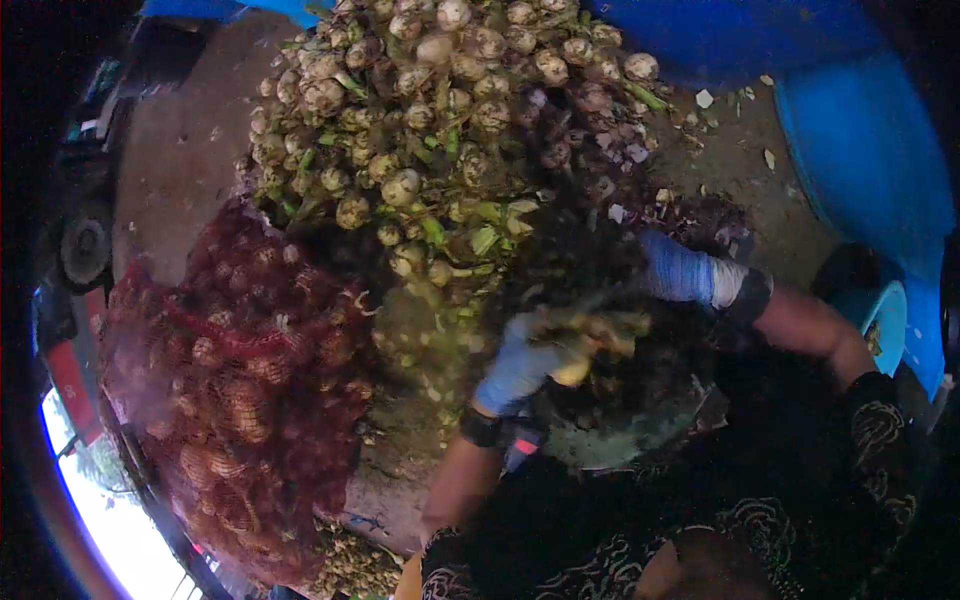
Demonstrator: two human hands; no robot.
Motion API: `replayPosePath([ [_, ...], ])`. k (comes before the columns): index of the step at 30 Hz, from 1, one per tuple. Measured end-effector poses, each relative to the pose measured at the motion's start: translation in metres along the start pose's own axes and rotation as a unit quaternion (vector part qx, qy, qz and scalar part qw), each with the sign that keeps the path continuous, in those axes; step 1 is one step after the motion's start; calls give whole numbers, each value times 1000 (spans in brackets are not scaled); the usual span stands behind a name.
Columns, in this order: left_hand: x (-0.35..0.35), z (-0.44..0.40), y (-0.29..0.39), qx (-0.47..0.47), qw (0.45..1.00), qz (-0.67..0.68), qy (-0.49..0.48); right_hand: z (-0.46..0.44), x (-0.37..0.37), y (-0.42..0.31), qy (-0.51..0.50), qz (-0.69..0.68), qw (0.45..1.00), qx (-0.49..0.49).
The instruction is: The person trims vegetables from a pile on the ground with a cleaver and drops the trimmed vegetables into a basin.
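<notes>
Evidently, the heap of loose bulbs (401,187) was large and unfinished; the mesh bag (238,400) stood well filled. The left hand (516,372) was curled around a yellowish bulb (571,373); the right hand (676,268) showed no discernible grip.

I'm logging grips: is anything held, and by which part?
The blue-gloved left hand holds blurred yellow-green plant produce, gripped part unclear. Whether the blue-gloved right hand holds anything cannot be told.

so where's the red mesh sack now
In the head view, the red mesh sack is on the person's left, by the near left edge of the bulb heap.
</notes>
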State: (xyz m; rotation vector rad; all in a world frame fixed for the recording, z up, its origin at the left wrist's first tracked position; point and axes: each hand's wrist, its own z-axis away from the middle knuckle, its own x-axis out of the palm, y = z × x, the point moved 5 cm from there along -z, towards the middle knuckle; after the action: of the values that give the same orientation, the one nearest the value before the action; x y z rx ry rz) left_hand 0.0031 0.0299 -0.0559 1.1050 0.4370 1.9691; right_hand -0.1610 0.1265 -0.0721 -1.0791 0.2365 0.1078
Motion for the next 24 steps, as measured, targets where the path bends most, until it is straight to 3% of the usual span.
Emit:
replayPosePath([
  [2,-17,1,0,62,982,150,101,6,-5,6,69,35,997,22],
  [3,-18,-1,-2,61,982,149,98,8,-6,3,93,47,994,30],
  [5,-30,-6,-10,95,947,292,95,8,-4,-3,95,-45,994,29],
  [6,-30,-9,-11,61,944,317,62,7,-5,-9,96,-76,992,28],
  [8,-24,-7,-13,66,933,347,71,5,2,-20,9,21,1000,0],
  [10,-21,-7,-11,70,920,377,81,6,3,-26,25,3,999,-22],
  [12,-13,-10,-7,71,900,430,-29,8,3,-35,41,-14,998,-46],
  [14,-14,-6,-4,55,915,398,-15,11,-7,-45,127,-51,988,-69],
  [18,-8,-6,-13,5,954,300,-1,7,-5,-55,122,-65,977,-165],
  [20,-8,-7,-11,17,973,227,29,1,9,-55,20,-1,991,-133],
  [22,-15,-7,-15,68,985,141,69,9,12,-53,-21,0,995,-98],
  [24,-26,-4,-17,46,993,68,80,18,8,-51,-62,4,996,-61],
])
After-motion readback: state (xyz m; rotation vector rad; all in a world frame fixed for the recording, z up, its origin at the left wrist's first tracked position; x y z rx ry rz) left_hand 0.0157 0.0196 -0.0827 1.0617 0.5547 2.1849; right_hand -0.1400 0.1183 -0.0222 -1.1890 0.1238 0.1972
